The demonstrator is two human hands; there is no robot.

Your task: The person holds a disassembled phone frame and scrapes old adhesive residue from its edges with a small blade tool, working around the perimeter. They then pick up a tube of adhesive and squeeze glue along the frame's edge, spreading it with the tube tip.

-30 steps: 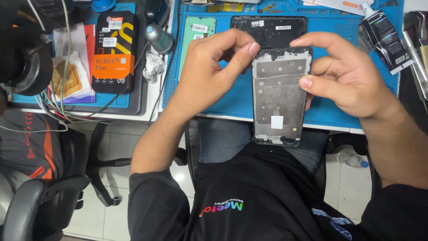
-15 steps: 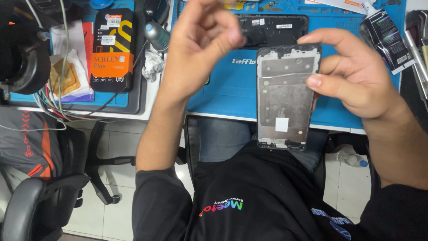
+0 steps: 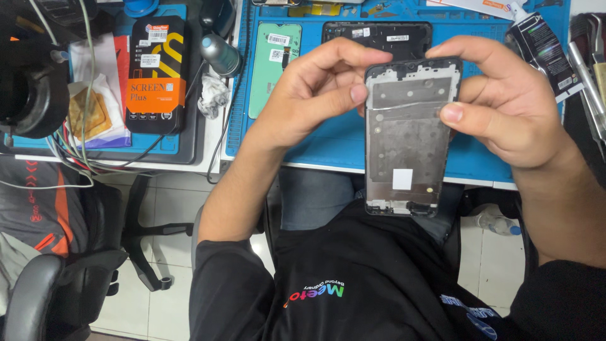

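I held the phone frame upright between both hands, right hand pinching its upper edge, left hand thumb against its side, apparently mid-inspection, needing a steady grip next.

your left hand and right hand hold a bare phone frame upright between them, thumbs pressed on its upper edges. beyond your fingers lies a black phone panel on the blue mat covering the counter.
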